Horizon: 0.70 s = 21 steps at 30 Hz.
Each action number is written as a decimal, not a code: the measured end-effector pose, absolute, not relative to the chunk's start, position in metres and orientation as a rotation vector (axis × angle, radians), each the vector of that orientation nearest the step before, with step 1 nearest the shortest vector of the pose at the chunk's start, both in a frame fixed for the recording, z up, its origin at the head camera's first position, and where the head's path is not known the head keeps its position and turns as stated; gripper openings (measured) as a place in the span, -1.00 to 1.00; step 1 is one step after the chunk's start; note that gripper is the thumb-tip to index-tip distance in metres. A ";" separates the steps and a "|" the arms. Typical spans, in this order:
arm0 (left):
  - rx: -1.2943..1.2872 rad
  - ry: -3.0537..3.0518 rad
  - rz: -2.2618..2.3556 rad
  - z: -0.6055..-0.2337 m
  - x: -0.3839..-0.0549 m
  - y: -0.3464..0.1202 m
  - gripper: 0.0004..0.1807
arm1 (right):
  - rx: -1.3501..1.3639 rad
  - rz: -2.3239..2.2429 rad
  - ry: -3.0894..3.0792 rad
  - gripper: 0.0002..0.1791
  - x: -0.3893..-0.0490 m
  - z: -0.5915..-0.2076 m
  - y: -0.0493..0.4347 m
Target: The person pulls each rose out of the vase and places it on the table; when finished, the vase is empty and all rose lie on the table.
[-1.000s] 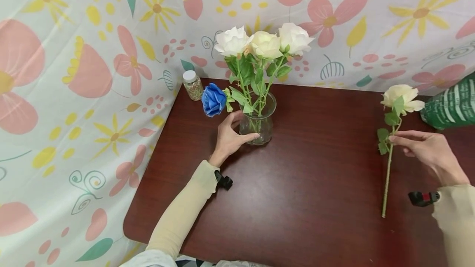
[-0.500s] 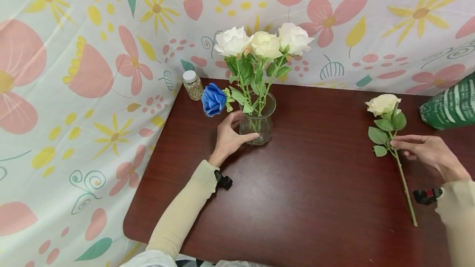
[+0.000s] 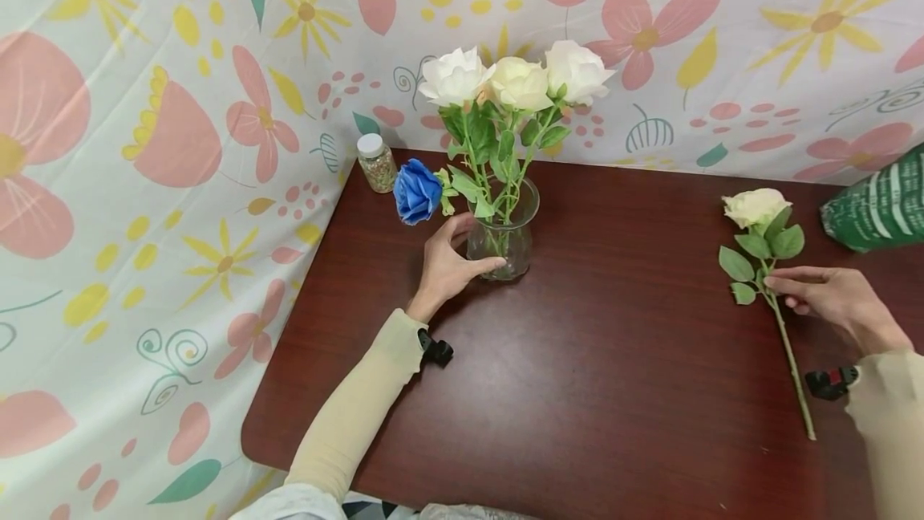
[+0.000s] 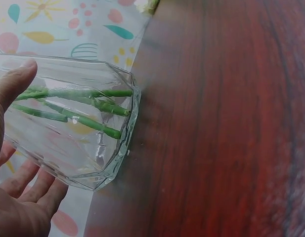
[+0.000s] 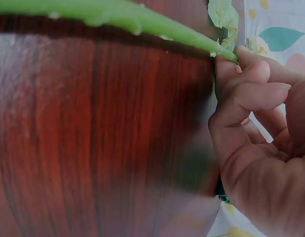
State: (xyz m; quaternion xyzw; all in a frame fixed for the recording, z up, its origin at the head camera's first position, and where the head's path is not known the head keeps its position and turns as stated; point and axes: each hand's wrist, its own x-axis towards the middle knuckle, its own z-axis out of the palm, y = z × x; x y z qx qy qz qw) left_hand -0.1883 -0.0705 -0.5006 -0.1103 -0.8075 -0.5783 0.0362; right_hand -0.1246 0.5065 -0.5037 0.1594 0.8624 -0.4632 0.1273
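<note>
My left hand (image 3: 451, 263) holds a clear glass vase (image 3: 516, 251) near the back of the table, thumb on the near side and fingers round the left. In the vase stand two white roses, a cream rose (image 3: 520, 84) and a blue rose (image 3: 417, 192) that leans out to the left. Cut green stems (image 4: 108, 106) show through the glass in the left wrist view. At the right, my right hand (image 3: 837, 299) pinches the stem of a single cream rose (image 3: 756, 207) just below its leaves. Its bare stem (image 5: 142, 22) crosses the top of the right wrist view.
A small jar with a white lid (image 3: 377, 163) stands at the back left corner of the dark red wooden table (image 3: 613, 359). A green and white container (image 3: 877, 203) is at the back right. Flower-printed cloth (image 3: 289, 46) hangs behind and to the left.
The rose in my right hand has turned: its bloom has shifted left and its stem's lower end has swung right. My left hand keeps its hold on the vase.
</note>
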 end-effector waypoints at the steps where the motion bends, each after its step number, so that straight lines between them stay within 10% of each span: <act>1: -0.340 -2.480 -1.777 -0.500 -0.188 -0.071 -0.08 | 0.462 -1.338 2.522 -0.56 -0.125 -0.504 0.506; 21: -0.352 -2.473 -1.778 -0.500 -0.188 -0.071 -0.08 | 0.738 -1.254 2.782 -0.97 -0.112 -0.467 0.462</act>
